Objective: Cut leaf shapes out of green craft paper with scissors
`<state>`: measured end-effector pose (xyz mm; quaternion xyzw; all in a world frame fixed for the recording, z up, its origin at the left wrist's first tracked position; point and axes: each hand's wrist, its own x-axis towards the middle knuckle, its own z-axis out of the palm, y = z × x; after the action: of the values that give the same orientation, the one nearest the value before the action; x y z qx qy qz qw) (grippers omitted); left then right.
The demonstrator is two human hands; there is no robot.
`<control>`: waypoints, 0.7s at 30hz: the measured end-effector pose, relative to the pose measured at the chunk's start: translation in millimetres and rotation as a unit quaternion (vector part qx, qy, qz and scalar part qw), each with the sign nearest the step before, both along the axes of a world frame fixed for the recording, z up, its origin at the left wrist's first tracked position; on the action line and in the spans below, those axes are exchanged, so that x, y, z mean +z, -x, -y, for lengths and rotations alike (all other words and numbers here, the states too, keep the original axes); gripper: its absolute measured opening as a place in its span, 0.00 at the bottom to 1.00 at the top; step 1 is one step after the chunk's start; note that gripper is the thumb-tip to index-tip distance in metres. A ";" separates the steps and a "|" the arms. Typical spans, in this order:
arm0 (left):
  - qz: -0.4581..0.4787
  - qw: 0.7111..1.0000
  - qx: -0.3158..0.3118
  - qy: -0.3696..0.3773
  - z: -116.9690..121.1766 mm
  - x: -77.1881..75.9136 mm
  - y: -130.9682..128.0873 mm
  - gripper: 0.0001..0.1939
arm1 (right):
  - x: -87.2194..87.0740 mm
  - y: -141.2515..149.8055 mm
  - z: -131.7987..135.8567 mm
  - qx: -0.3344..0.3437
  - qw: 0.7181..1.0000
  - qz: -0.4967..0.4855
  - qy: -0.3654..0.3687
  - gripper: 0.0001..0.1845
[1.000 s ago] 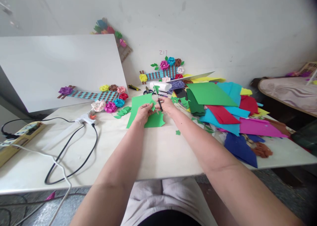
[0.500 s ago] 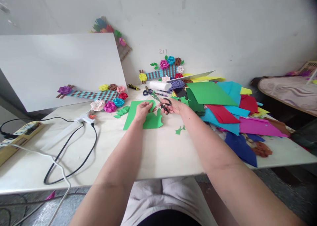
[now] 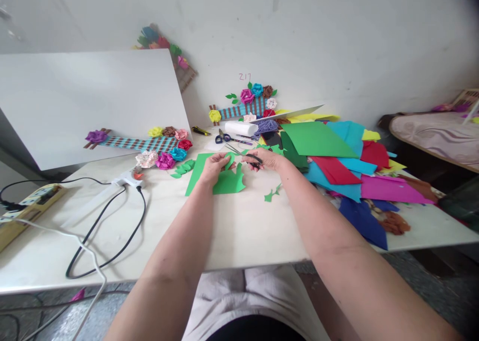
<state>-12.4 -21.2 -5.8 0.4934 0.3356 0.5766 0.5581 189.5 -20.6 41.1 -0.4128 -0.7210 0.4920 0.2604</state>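
Note:
Between the thumb and fingers of my left hand [image 3: 216, 166] is a small piece of green paper [image 3: 229, 160]. My right hand [image 3: 265, 159] is closed round the handles of a pair of scissors [image 3: 239, 152], whose blades point up and left beside that piece. Under my left hand lies a larger green sheet [image 3: 229, 182] with a notched right edge. Cut green leaves [image 3: 183, 168] sit in a group to its left. Some green scraps [image 3: 272, 193] rest on the table to the right, below my right wrist.
Colourful paper and felt sheets [image 3: 322, 141] are heaped on the right. Behind my hands lie a second pair of scissors [image 3: 224, 138], a white roll [image 3: 241, 128] and a box cutter [image 3: 201, 131]. A glue gun [image 3: 127, 179] and its black cord occupy the left, near a power strip [image 3: 33, 206].
The scissor blades have swung left and now look closer together, and no green shows on them. My left hand keeps the green piece in nearly the same place.

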 end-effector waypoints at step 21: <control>0.091 0.994 0.042 0.033 3.8 4.4 -2.7 0.15 | -9.3 14.2 -11.4 -0.264 0.883 0.318 -0.221 0.16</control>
<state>-9.7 -25.0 -1.4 0.4059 0.3226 0.6308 0.5773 175.3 -9.1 31.8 -0.6541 -0.7193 0.0756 0.2217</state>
